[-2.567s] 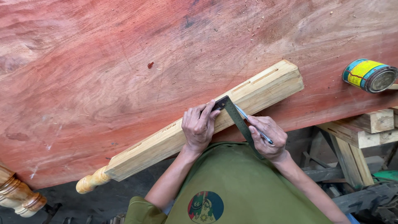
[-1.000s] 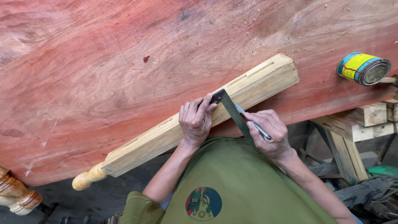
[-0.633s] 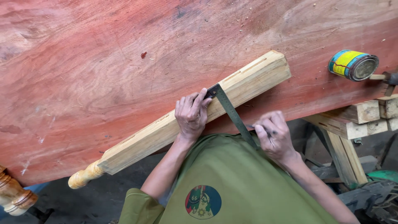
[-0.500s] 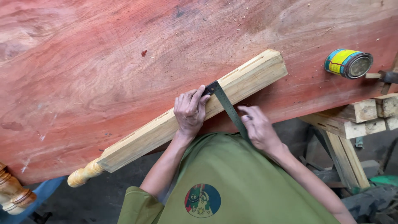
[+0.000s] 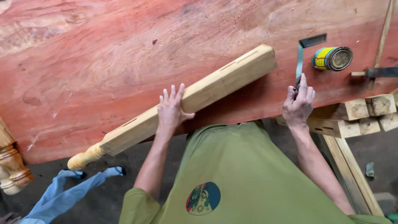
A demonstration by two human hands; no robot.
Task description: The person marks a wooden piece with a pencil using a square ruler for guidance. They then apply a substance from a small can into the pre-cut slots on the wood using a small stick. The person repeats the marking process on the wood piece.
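Observation:
A long pale wooden post (image 5: 215,85) with a turned, rounded end (image 5: 83,159) lies slanted across the reddish wood slab (image 5: 103,62). My left hand (image 5: 171,111) rests flat on the post's middle, fingers spread. My right hand (image 5: 297,103) is off to the right at the slab's near edge, gripping the blade of a metal try square (image 5: 302,54), which lies on the slab beside a small can. A pen seems to be held in the same hand, mostly hidden.
A small yellow and blue can (image 5: 331,58) lies on its side at the right. A hammer-like tool (image 5: 379,72) sits beyond it. Wooden blocks and trestle legs (image 5: 352,116) stand under the slab's right end. A turned leg (image 5: 12,166) is at far left; blue cloth (image 5: 62,195) lies below.
My right hand has carried the try square off the post to the right, beside the can. My left hand has gone flat on the post, whose face has turned.

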